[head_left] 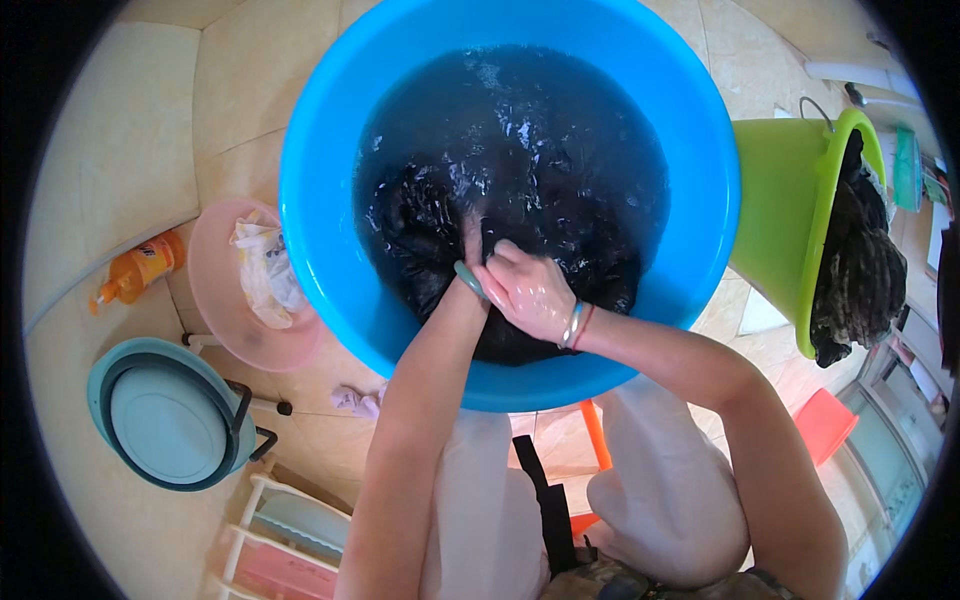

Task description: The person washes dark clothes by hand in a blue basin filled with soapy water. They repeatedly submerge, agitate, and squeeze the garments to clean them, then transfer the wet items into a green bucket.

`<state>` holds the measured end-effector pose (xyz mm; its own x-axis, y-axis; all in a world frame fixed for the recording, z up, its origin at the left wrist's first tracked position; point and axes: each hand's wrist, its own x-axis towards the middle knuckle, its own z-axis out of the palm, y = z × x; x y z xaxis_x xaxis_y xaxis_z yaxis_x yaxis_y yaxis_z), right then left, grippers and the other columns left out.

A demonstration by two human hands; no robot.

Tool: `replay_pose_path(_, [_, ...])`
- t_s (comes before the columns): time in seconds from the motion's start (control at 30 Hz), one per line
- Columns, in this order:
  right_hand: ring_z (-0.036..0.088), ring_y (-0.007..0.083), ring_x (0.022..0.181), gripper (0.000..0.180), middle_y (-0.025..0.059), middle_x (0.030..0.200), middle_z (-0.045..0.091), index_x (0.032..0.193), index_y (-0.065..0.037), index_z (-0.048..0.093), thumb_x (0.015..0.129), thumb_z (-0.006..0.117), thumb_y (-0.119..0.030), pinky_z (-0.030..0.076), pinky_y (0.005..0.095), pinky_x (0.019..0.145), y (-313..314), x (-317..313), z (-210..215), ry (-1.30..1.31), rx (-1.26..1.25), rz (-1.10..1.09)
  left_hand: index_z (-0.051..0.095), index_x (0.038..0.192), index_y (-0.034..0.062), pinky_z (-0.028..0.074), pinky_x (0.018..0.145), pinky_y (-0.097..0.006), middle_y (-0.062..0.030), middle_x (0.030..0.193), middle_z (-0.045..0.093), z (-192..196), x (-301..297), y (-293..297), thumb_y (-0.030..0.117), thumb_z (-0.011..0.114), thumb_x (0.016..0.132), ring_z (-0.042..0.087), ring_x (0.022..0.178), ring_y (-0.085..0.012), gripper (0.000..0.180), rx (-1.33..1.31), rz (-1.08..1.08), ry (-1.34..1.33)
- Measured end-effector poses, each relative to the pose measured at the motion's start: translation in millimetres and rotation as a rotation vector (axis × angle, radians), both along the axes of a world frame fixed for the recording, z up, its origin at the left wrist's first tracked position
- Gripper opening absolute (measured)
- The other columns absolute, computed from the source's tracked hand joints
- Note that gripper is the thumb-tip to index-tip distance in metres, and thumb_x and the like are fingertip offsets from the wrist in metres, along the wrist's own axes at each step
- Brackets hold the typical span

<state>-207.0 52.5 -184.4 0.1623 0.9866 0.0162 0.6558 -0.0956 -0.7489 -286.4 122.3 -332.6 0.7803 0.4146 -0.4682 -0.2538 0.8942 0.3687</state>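
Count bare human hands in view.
2: left bare hand, partly hidden in dark water inside the large round blue plastic basin; right bare hand, beside the left. No others visible.

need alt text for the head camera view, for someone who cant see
A person's left hand reaches into dark water and black cloth in a big blue basin, the right hand close beside it. To the right, a green bucket holds dark fabric; to the left are a pink basin, an orange bottle and a teal tub.
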Motion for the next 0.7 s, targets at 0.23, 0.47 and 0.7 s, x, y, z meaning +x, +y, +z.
replay_pose_path(0.23, [0.066,0.0407,0.082,0.024,0.0223,0.092,0.068,0.090,-0.005,0.070,0.090,0.051,-0.020,0.054,0.0490,0.072,89,65,-70,-0.094,-0.392,-0.195,0.058,0.120,0.0018,0.047,0.093,-0.040,-0.0123,0.121,0.060,63,50,9,0.039,0.042,0.098,0.059,0.106,-0.0258,0.046,-0.147,0.188,0.958])
replay_pose_path(0.47, [0.064,0.0363,0.068,0.025,0.0144,0.082,0.058,0.077,-0.006,0.056,0.092,0.054,-0.025,0.054,0.0457,0.057,64,23,-57,-0.149,-0.080,-0.191,0.052,0.130,0.0039,0.041,0.103,-0.039,-0.0100,0.132,0.055,25,18,9,0.042,0.033,0.100,0.053,0.118,-0.0258,0.052,-0.135,0.093,0.668])
replay_pose_path(0.7, [0.060,0.0366,0.066,0.022,0.0158,0.074,0.054,0.075,-0.003,0.056,0.092,0.057,-0.016,0.050,0.0453,0.055,22,5,-9,0.064,-0.047,-0.057,0.047,0.135,0.0037,0.035,0.108,-0.040,-0.0125,0.137,0.050,17,4,-2,0.036,0.034,0.100,0.047,0.123,-0.0265,0.049,0.580,-0.056,0.261])
